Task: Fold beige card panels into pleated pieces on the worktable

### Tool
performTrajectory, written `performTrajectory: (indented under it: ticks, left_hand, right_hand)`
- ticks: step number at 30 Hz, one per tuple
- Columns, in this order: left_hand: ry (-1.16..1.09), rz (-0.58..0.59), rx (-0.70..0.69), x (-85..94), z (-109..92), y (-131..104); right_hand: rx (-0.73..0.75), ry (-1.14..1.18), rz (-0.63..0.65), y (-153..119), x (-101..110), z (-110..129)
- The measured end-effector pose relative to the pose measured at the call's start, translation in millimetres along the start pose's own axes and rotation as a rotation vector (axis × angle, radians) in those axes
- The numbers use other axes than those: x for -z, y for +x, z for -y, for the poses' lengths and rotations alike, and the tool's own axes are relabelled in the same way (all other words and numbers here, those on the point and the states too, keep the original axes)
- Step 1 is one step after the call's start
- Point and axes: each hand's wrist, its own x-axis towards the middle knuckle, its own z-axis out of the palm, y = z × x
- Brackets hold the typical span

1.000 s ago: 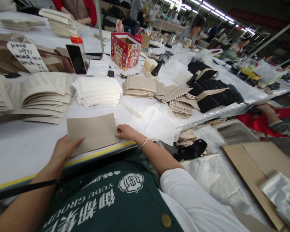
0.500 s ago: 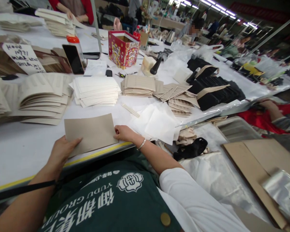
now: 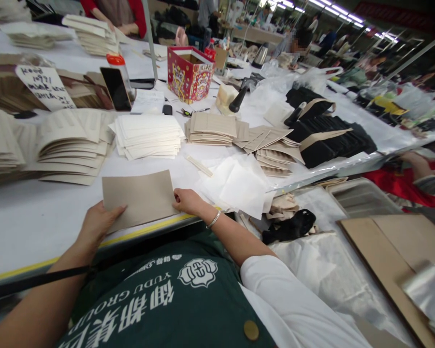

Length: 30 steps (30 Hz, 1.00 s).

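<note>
A flat taupe rectangular panel (image 3: 141,195), leather-like or card, lies at the table's front edge. My left hand (image 3: 100,220) grips its left side, thumb on top and the other fingers partly hidden at the edge. At the right edge, my right hand (image 3: 186,200) has its fingers curled in a pinch on the panel's border. Behind the panel sits a stack of white sheets (image 3: 147,135). Loose thin white sheets (image 3: 239,183) spread just beyond my right hand, near a narrow pale strip (image 3: 199,166).
Curved beige panels (image 3: 72,140) are piled at left; taupe pieces (image 3: 212,128) and black pieces (image 3: 333,140) lie at right. A phone (image 3: 116,88), a red patterned box (image 3: 190,75) and a black-handled tool (image 3: 241,94) stand farther back. Another person (image 3: 119,17) works across the table.
The whole view has shifted slightly, so things appear a little farther right. My hands keep the same hold, and the panel stays in place on the table.
</note>
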Motion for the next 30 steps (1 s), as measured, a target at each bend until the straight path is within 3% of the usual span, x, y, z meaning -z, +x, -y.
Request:
performTrajectory:
  ticks: [3, 7, 10, 15, 22, 30]
  left_hand:
    - [-0.053, 0.112, 0.009, 9.3, -0.4, -1.8]
    - [0.12, 0.181, -0.124, 26.4, 0.9, -6.5]
    - [0.13, 0.215, -0.184, 30.1, 10.6, -7.4]
    - [0.132, 0.21, -0.195, 24.9, 23.3, -6.2]
    - [0.139, 0.233, -0.22, 26.3, 24.2, -8.3]
    - [0.332, 0.181, -0.286, 21.8, 25.5, -15.5]
  right_hand:
    - [-0.015, -0.044, -0.014, -2.1, -3.9, 1.8]
    - [-0.024, -0.065, -0.009, -4.0, -6.7, 3.2]
    - [-0.036, -0.059, -0.001, -3.9, -8.4, 3.4]
    - [-0.043, -0.046, -0.002, -3.8, -11.4, 3.4]
    - [-0.058, -0.02, -0.012, -4.3, -12.8, 3.3]
    - [-0.058, -0.009, -0.014, -3.0, -15.0, 1.9]
